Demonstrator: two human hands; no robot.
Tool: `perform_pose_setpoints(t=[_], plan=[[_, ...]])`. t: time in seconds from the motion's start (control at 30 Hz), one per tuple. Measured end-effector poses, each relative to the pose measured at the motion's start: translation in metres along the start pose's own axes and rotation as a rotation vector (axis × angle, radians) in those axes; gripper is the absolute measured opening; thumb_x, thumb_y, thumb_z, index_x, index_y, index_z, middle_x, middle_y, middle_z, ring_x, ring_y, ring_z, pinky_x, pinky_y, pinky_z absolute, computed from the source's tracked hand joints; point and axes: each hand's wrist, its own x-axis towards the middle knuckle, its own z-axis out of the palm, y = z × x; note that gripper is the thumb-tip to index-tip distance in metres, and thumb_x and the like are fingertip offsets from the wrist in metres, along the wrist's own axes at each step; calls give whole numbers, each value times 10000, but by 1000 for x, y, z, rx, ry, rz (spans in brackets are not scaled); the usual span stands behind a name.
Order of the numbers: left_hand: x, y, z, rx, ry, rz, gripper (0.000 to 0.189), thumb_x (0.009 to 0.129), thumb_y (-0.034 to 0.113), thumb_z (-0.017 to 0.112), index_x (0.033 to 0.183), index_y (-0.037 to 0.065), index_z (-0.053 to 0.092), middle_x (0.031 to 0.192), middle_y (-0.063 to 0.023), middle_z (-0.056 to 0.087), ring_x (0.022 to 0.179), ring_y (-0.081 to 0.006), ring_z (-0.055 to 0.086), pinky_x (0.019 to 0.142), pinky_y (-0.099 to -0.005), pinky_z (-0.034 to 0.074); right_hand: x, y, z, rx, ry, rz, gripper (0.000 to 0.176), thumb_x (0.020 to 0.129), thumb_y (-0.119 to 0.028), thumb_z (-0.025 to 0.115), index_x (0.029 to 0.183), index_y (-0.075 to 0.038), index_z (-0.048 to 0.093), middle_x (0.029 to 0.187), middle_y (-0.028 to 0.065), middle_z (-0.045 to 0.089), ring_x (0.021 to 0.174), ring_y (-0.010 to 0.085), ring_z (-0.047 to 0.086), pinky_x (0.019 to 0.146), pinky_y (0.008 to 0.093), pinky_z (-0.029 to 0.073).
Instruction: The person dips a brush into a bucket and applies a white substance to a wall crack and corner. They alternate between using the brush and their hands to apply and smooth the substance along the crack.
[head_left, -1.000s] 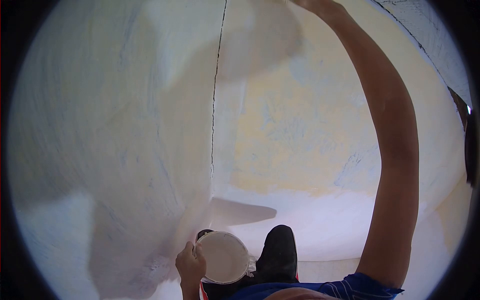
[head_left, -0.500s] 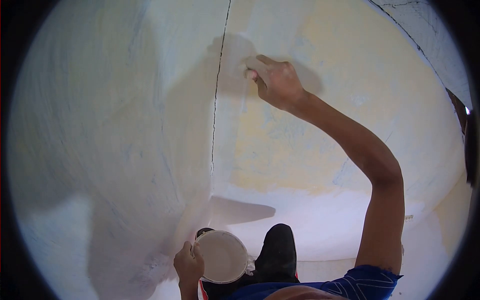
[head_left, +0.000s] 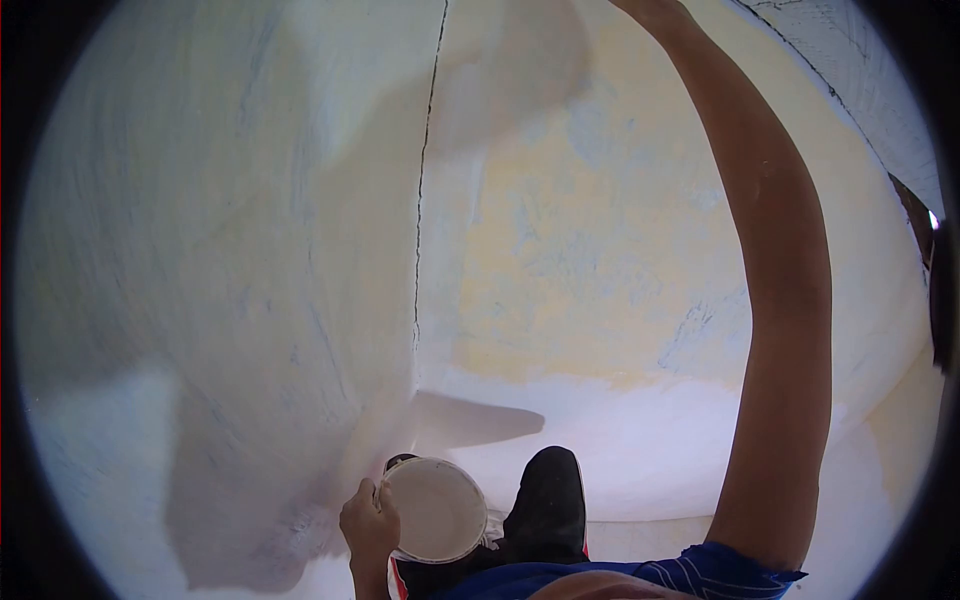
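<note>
Step in hand, as judged: long reach of the bare right arm (head_left: 785, 240) across the pale, yellow-patched wall (head_left: 590, 290). Next move calls for steady reach, bucket level. Arm extended, elbow slightly bent; right hand past upper edge, its grip cannot be told. Left hand (head_left: 371, 522) low, fingers clamped on the rim of the round white bucket (head_left: 485, 512), close to the body.

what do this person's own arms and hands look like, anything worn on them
The right arm is bare below a short blue sleeve with thin pale lines and a dark, uneven hem. The left hand and the wrist below it show no glove, watch or band. The right hand is beyond the top edge of the view.
</note>
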Motion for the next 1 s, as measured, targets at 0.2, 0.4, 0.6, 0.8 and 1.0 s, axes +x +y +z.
perform_pose_setpoints(t=[0.2,0.4,0.6,0.8,1.0], plan=[[1,1,-1,6,-8,12,331,998,303,589,819,27,558,719,-253,630,712,-501,637,656,-583,473,-107,1,51,-403,-262,-348,340,847,-63,678,1159,-197,696,1090,136,727,919,316,728,803,419,593],[0,-2,3,-32,-29,-11,336,1002,301,587,819,21,554,717,-253,628,721,-504,634,659,-581,466,-251,-63,46,193,-450,-164,212,846,-15,698,1008,-149,674,903,46,650,814,228,707,702,377,589],[0,3,0,-28,-20,13,329,1006,282,586,811,19,550,715,-254,626,708,-499,632,647,-571,462,-191,-24,21,434,-581,486,210,986,-129,683,1135,18,689,1043,119,764,963,134,687,874,345,542],[0,3,3,-42,-14,0,329,1000,282,594,805,19,550,705,-253,623,697,-495,632,639,-562,464,-79,16,-24,165,-333,157,179,968,-113,644,1139,-66,668,1164,137,714,974,257,724,859,386,575],[0,7,0,-34,-20,1,323,997,277,596,808,20,548,706,-249,623,697,-493,633,633,-553,467,-94,23,-11,-352,-159,-225,57,1026,-93,552,1056,-55,583,1088,151,697,974,307,725,830,397,584]])
